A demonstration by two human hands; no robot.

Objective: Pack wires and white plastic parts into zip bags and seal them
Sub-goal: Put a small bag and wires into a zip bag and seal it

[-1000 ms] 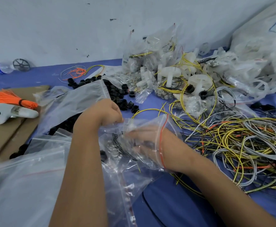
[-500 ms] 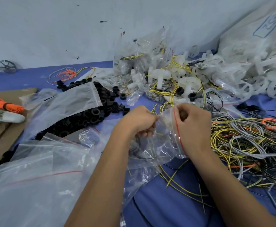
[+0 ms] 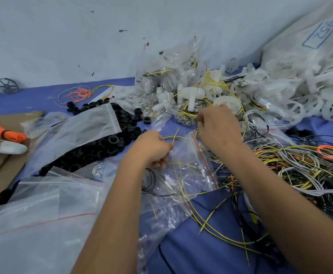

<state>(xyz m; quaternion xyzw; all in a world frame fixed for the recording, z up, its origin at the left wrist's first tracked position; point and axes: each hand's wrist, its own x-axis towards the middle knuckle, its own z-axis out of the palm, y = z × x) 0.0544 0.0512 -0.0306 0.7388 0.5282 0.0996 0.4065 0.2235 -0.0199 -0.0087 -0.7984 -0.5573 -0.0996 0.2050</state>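
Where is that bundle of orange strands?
The orange bundle lies at the far left edge of the head view, on brown cardboard, just above a white handheld device.

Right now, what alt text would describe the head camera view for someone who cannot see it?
A person's left hand grips a clear zip bag with a red seal strip while the right hand reaches toward piled white plastic parts. Tangled wires lie right, black rings left.

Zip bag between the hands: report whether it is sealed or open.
Open: the zip bag's red-striped mouth gapes beside the left hand.
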